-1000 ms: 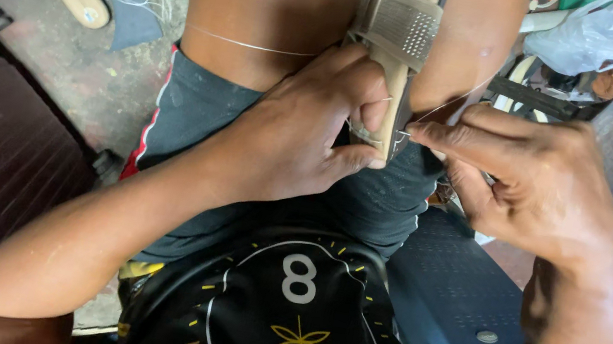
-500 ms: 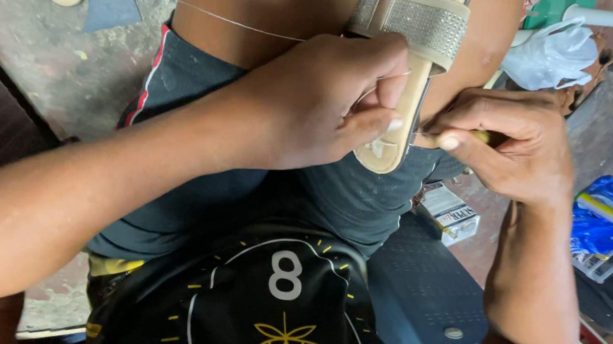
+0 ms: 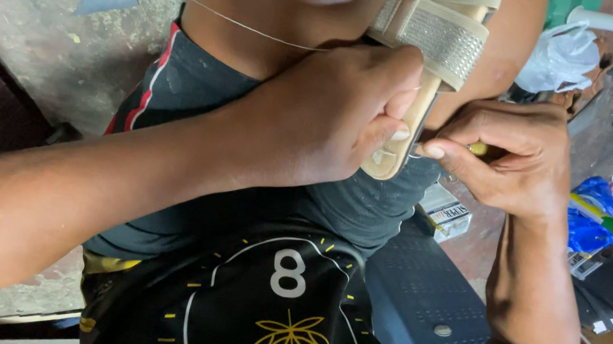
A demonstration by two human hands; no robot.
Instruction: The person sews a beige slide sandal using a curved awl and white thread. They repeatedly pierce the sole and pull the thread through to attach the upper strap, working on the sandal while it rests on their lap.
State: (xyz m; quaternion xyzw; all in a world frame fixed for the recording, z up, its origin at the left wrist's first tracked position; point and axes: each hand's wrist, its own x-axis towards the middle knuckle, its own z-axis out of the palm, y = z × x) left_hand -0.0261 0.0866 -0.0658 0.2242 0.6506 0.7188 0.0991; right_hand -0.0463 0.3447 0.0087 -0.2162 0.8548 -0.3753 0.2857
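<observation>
The beige sandal [image 3: 430, 43] is wedged between the person's knees, its heel end pointing down toward the lap. The left hand [image 3: 333, 114] is closed around the sole's edge near the heel, thumb pressing its side. The right hand [image 3: 506, 157], just beside the sole, is pinched shut on a yellow-handled tool [image 3: 480, 150]. A thin thread [image 3: 248, 26] runs taut across the left thigh.

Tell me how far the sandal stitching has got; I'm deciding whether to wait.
Done: straps already sit on the sandal. In hand: left hand grips its sole edge, right hand presses a yellow-handled tool there, thread taut. Left: how much edge remains unsewn can't be seen.
</observation>
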